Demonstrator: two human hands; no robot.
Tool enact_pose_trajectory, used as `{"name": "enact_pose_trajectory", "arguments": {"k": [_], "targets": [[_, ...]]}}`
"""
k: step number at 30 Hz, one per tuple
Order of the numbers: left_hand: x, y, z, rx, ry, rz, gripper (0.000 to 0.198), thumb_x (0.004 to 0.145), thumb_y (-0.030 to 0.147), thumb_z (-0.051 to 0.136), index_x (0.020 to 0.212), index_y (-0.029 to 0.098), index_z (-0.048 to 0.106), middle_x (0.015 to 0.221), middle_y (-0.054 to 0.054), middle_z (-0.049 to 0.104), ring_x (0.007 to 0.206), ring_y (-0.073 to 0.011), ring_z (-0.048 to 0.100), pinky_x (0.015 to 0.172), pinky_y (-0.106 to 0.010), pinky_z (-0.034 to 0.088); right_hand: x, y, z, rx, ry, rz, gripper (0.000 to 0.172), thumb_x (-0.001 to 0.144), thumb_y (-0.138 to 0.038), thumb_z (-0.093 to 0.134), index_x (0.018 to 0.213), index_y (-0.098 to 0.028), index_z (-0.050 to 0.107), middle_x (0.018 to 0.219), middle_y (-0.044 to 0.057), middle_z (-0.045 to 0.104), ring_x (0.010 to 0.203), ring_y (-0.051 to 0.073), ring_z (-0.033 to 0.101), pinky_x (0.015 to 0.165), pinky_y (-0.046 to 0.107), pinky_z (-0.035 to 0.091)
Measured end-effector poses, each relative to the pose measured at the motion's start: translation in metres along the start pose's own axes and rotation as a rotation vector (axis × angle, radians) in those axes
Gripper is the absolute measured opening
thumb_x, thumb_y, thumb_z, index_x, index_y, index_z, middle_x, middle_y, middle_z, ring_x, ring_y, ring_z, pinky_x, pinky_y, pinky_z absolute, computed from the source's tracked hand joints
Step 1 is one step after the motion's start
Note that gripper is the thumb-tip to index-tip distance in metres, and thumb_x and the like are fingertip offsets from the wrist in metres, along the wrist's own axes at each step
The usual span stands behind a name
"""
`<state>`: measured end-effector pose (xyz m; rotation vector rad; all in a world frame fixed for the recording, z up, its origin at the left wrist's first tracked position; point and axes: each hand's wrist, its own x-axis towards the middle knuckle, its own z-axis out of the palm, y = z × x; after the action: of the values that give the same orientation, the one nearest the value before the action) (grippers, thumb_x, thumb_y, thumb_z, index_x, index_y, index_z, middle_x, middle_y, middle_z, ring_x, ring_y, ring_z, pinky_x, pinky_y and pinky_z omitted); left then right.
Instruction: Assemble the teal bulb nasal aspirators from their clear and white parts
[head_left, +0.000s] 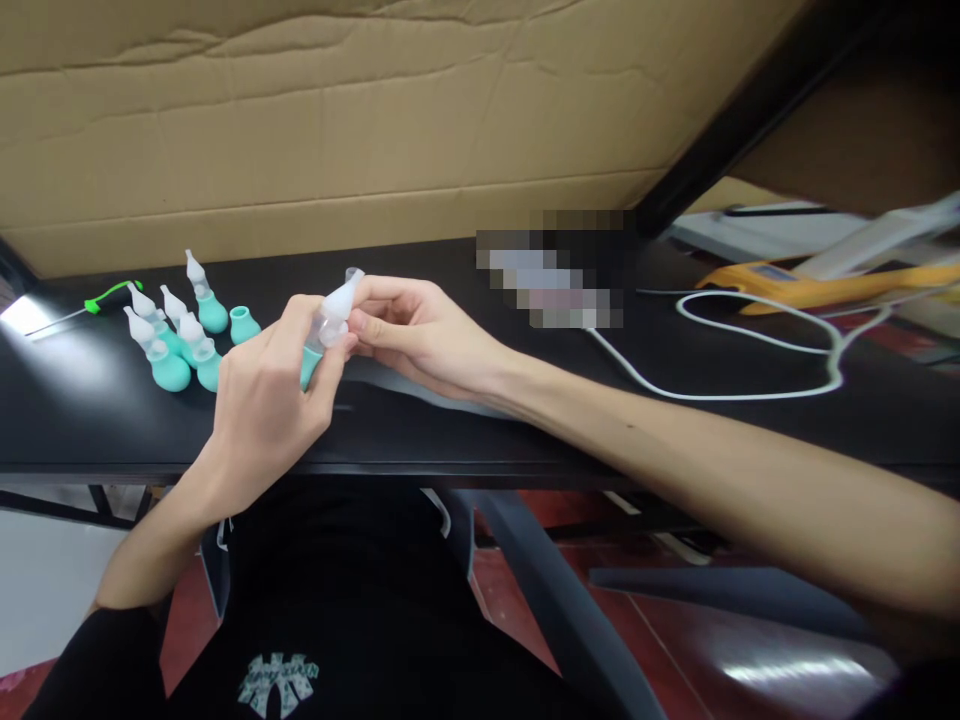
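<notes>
My left hand (259, 395) is closed around a nasal aspirator, whose teal bulb (310, 368) shows between thumb and fingers. From its top rises a translucent nozzle (342, 303), tilted up to the right. The thumb and fingers of my right hand (427, 335) pinch the nozzle's side. Left of my hands, several assembled nasal aspirators (171, 372) stand or lean in a cluster on the black table (420, 442). Nearest my left hand is a loose teal bulb (243, 326) without a nozzle, its round opening facing up. My left hand hides part of the cluster.
A cardboard sheet (337, 130) stands behind the table. At the far left lies a green tie (112, 296). A white cable (720, 396) loops across the right side, near a blurred-out object (547, 285) and a yellow tool (780, 285). A black post slants at the right.
</notes>
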<state>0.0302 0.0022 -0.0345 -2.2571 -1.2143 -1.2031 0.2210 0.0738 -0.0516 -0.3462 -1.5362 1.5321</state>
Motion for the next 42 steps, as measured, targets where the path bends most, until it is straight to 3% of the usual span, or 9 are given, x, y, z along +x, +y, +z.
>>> {"name": "enact_pose_trajectory", "arguments": {"k": [7, 14, 18, 23, 27, 30, 36, 39, 42], "targets": [[0.003, 0.005, -0.008, -0.059, -0.089, -0.097, 0.003, 0.110, 0.024, 0.063, 0.112, 0.023, 0.061, 0.088, 0.003, 0.073, 0.071, -0.0135, 0.069, 0.067, -0.025, 0.049, 0.003, -0.003, -0.003, 0.060, -0.069, 0.102, 0.035, 0.077, -0.040, 0.105, 0.095, -0.021, 0.081, 0.088, 0.000, 0.080, 0.081, 0.012, 0.073, 0.080, 0.026, 0.063], [0.003, -0.001, -0.009, 0.041, -0.051, -0.073, 0.009, 0.113, 0.031, 0.060, 0.115, 0.022, 0.060, 0.089, 0.001, 0.073, 0.076, -0.0162, 0.073, 0.067, -0.027, 0.049, 0.007, -0.008, -0.002, -0.009, 0.031, 0.025, 0.036, 0.073, -0.041, 0.106, 0.088, -0.020, 0.080, 0.080, -0.002, 0.074, 0.072, 0.010, 0.065, 0.074, 0.026, 0.060], [0.004, 0.000, -0.019, 0.004, -0.014, -0.148, 0.010, 0.113, 0.033, 0.059, 0.111, 0.024, 0.055, 0.092, 0.001, 0.073, 0.074, -0.0156, 0.071, 0.070, -0.029, 0.053, 0.008, -0.006, -0.005, -0.030, 0.116, -0.009, 0.032, 0.073, -0.037, 0.106, 0.088, -0.019, 0.083, 0.087, -0.001, 0.077, 0.077, 0.009, 0.067, 0.078, 0.024, 0.061], [0.003, -0.003, -0.024, -0.118, -0.146, -0.193, 0.007, 0.111, 0.025, 0.047, 0.117, 0.026, 0.051, 0.098, -0.003, 0.071, 0.082, -0.0194, 0.071, 0.081, -0.036, 0.060, 0.013, -0.003, -0.016, -0.116, 0.261, -0.077, 0.045, 0.070, -0.052, 0.106, 0.087, -0.020, 0.080, 0.087, 0.000, 0.075, 0.078, 0.011, 0.067, 0.075, 0.025, 0.060], [0.004, -0.009, -0.015, -0.142, -0.212, -0.134, 0.006, 0.109, 0.024, 0.051, 0.114, 0.024, 0.051, 0.111, -0.008, 0.066, 0.096, -0.0219, 0.070, 0.094, -0.041, 0.062, 0.017, -0.005, -0.028, -0.133, 0.326, -0.076, 0.053, 0.071, -0.063, 0.103, 0.085, -0.022, 0.073, 0.080, -0.002, 0.069, 0.071, 0.010, 0.065, 0.070, 0.025, 0.060], [0.004, -0.011, -0.010, -0.172, -0.270, -0.120, 0.009, 0.106, 0.019, 0.058, 0.111, 0.024, 0.052, 0.112, -0.007, 0.065, 0.098, -0.0219, 0.069, 0.095, -0.041, 0.063, 0.021, -0.004, -0.038, -0.141, 0.344, -0.097, 0.056, 0.073, -0.067, 0.100, 0.086, -0.022, 0.068, 0.078, -0.003, 0.069, 0.066, 0.010, 0.064, 0.068, 0.025, 0.060], [0.002, -0.015, -0.009, -0.204, -0.407, -0.116, 0.020, 0.100, 0.016, 0.068, 0.109, 0.025, 0.053, 0.096, -0.001, 0.072, 0.090, -0.0224, 0.077, 0.084, -0.038, 0.064, 0.033, 0.000, -0.068, -0.456, 0.387, -0.242, 0.062, 0.072, -0.079, 0.094, 0.087, -0.024, 0.070, 0.082, 0.002, 0.075, 0.071, 0.015, 0.068, 0.070, 0.031, 0.062], [0.002, -0.015, -0.010, -0.217, -0.406, -0.117, 0.024, 0.099, 0.015, 0.070, 0.114, 0.025, 0.054, 0.098, -0.002, 0.075, 0.093, -0.0228, 0.079, 0.084, -0.037, 0.065, 0.038, 0.002, -0.088, -0.672, 0.446, -0.297, 0.049, 0.081, -0.069, 0.093, 0.087, -0.025, 0.073, 0.083, 0.003, 0.075, 0.072, 0.018, 0.067, 0.071, 0.036, 0.060], [0.003, -0.014, -0.011, -0.239, -0.397, -0.154, 0.033, 0.098, 0.014, 0.073, 0.122, 0.024, 0.053, 0.105, -0.002, 0.075, 0.099, -0.0221, 0.080, 0.092, -0.039, 0.066, 0.042, 0.005, -0.107, -0.868, 0.493, -0.256, 0.028, 0.092, -0.050, 0.086, 0.089, -0.024, 0.076, 0.086, 0.005, 0.076, 0.071, 0.020, 0.066, 0.075, 0.041, 0.059]]}}
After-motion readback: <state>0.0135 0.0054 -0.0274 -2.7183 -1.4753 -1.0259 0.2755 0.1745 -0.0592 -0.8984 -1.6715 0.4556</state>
